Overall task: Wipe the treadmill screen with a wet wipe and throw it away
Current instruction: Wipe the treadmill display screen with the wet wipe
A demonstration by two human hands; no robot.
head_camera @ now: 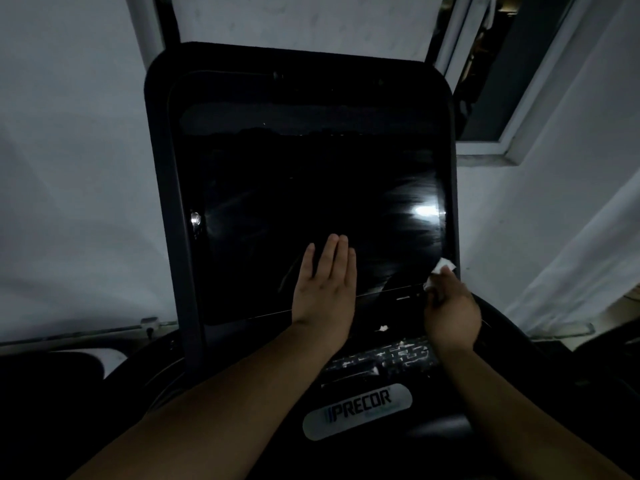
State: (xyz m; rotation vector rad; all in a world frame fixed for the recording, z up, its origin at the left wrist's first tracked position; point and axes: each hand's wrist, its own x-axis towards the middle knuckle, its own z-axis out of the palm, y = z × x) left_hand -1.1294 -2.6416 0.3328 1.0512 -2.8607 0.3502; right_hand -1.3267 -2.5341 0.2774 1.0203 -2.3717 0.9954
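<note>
The treadmill screen (311,188) is a large dark glossy panel in a black frame, tilted up in front of me, with wet streaks and a bright glare on its right side. My left hand (323,285) lies flat on the lower middle of the glass, fingers together and holding nothing. My right hand (450,308) is at the screen's lower right corner, fingers closed around a crumpled white wet wipe (441,268) that touches the glass edge.
Below the screen is a button panel (381,358) and a silver Precor badge (356,410). A small white scrap (383,328) lies on the console. White walls stand left and right, and a window frame (498,98) is at the upper right.
</note>
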